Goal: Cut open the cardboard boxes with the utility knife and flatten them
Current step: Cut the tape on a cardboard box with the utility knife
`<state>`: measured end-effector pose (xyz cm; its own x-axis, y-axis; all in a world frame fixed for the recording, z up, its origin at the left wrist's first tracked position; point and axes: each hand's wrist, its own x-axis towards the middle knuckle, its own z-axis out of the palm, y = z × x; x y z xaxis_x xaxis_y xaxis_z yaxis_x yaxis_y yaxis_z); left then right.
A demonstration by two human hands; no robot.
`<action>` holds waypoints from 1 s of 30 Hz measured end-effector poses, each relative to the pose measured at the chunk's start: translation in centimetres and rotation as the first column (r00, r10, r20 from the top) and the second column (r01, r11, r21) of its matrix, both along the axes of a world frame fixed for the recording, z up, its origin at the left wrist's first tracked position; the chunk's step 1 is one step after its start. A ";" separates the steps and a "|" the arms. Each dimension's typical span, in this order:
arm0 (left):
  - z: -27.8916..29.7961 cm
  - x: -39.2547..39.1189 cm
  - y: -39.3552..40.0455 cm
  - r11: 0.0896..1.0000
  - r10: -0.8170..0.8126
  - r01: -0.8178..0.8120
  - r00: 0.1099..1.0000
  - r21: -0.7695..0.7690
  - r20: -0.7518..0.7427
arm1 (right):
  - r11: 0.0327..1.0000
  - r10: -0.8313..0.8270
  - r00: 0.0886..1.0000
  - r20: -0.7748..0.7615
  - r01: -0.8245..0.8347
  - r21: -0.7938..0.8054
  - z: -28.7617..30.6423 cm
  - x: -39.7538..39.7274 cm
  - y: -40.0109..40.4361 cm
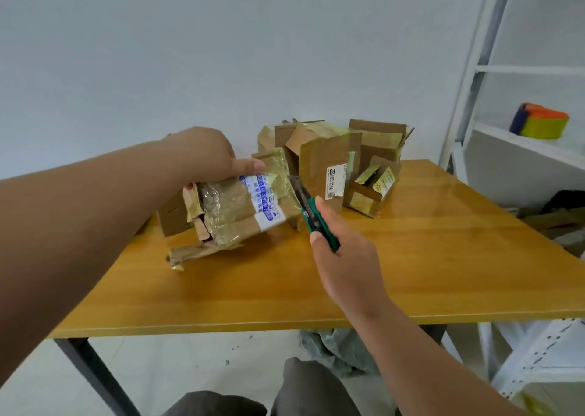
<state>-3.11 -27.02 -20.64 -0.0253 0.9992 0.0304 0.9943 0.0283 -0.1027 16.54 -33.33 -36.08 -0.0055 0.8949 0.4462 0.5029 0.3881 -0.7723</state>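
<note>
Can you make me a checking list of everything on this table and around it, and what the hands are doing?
Surface: wooden table, glossy, bare at the front.
Job's things: taped box tilted on the table; utility knife, blade at the box's right end; opened boxes piled behind.
Clutter: torn cardboard scrap in front of the box.
Hands: left hand holds the box from above; right hand grips the knife.
Cables: nothing seen.
Surroundings: white shelf on the right with a colourful stack; cardboard on the floor.
</note>
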 end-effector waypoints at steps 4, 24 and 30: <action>-1.1 -0.6 0.4 0.994 -0.049 0.048 0.999 -0.103 -0.007 | 0.999 -0.005 0.999 0.052 0.003 0.039 0.0 -1.1 1.3; -2.0 -1.4 2.0 0.989 -0.135 0.141 0.986 -0.051 0.099 | 0.986 -0.149 0.977 0.155 0.135 0.099 0.6 -3.2 2.3; -2.3 -0.7 2.6 0.985 -0.165 0.165 0.986 -0.053 0.011 | 0.983 -0.179 0.958 0.226 0.167 0.070 0.1 -2.8 2.1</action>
<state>-3.84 -24.46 -22.93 0.1399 0.9899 -0.0227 0.9855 -0.1414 -0.0933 13.77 -31.25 -36.00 0.0390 0.8679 0.4952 0.7278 0.3149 -0.6092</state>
